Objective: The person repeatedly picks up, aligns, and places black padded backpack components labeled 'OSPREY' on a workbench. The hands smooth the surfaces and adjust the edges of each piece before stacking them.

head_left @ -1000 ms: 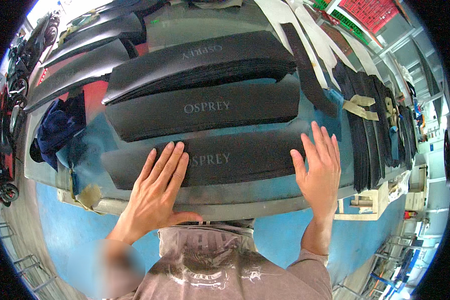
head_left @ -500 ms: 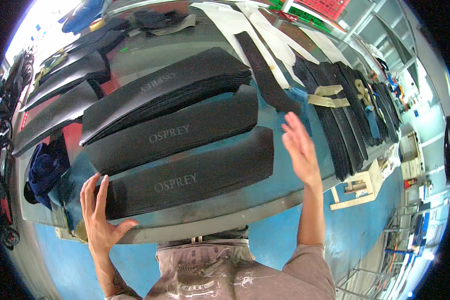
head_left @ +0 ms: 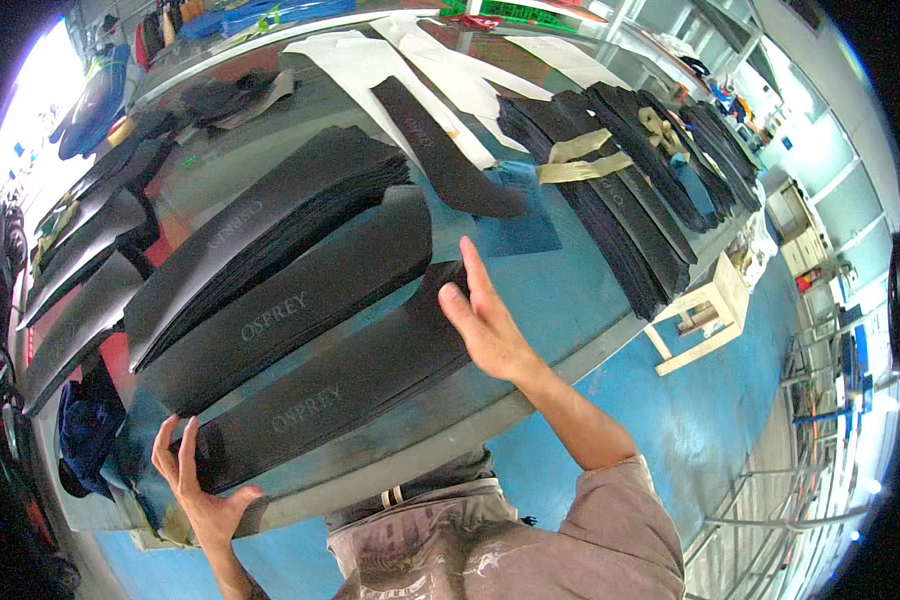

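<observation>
1. Lying along the near edge of the table (head_left: 570,300), the nearest stack of long black fabric panels (head_left: 340,395) ran from the lower left of the frame up toward the centre, with pale lettering printed on its top piece.
2. At the stack's lower-left end, the left hand (head_left: 195,485) gripped it, fingers spread over the top face and the thumb hooked round the near edge.
3. At the opposite end, just right of centre, the right hand (head_left: 485,320) was flat and released, fingers straight and pressed against the stack's end, closed on nothing.
4. Just above it in the frame lay a second stack of black panels (head_left: 300,310), parallel to the first and also lettered.
5. Beyond that, a third and thicker stack (head_left: 270,225) fanned toward the upper centre, its layered edges showing.
6. More dark panels (head_left: 80,270) sat at the far left, curving with the lens.
7. A single narrow black strip (head_left: 440,150) lay in the upper centre, resting partly on pale paper patterns (head_left: 370,60).
8. At the upper right, further black stacks (head_left: 620,220) ran along the table, with tan tape strips (head_left: 580,160) across them.
9. A bundle of dark blue cloth (head_left: 85,440) hung at the lower left edge of the table.
10. Off the table at the right, a small pale wooden stool (head_left: 705,310) stood on the blue floor (head_left: 710,420).
</observation>
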`<state>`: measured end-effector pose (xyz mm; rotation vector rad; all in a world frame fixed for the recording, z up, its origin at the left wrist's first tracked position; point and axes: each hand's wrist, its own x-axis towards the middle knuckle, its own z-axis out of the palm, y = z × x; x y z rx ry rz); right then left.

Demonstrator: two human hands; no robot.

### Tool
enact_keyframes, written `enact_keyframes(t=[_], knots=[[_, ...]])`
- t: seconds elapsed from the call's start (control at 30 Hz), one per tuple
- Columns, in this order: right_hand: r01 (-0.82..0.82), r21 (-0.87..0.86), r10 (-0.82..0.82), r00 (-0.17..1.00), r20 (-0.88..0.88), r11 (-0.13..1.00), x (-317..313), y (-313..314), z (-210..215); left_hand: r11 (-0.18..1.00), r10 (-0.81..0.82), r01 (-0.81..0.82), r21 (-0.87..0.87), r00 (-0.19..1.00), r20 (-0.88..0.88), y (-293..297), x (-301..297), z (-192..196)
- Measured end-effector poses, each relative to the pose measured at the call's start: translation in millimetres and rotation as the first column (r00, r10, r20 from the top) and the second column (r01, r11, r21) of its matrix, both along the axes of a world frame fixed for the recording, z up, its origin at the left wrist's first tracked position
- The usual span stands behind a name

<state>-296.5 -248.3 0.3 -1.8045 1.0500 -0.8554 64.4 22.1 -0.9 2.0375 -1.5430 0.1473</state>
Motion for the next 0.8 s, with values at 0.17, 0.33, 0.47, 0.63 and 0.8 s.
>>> enact_keyframes(t=[0.17, 0.33, 0.47, 0.63, 0.8], knots=[[0.089, 0.029, -0.094, 0.961, 0.262, 0.996, -7.5, -15.5, -16.8, 0.999, -0.012, 0.008, -0.034, 0.993, -0.121, -1.7, -4.1, 2.2], [-0.038, -0.044, 0.044, 0.988, 0.149, 0.998, -11.9, -3.0, -13.2, 0.997, 0.01, 0.003, 0.073, 0.986, -0.168, 2.1, -4.2, 8.9], [0.068, -0.418, -0.039, 0.996, 0.078, 0.906, -6.3, -12.5, 28.2, 0.999, -0.037, 0.037, -0.013, 0.999, 0.027, -8.8, -4.9, 37.5], [-0.576, -0.471, 0.255, 0.772, -0.582, 0.668, 44.0, -29.1, 77.9, 0.976, -0.217, 0.211, 0.054, 0.961, 0.171, -47.4, 11.6, 61.7], [-0.715, -0.473, 0.018, 0.56, -0.828, 0.514, 65.6, -52.4, 61.8, 0.933, -0.31, 0.263, 0.246, 0.934, 0.177, -81.5, 24.5, 54.0]])
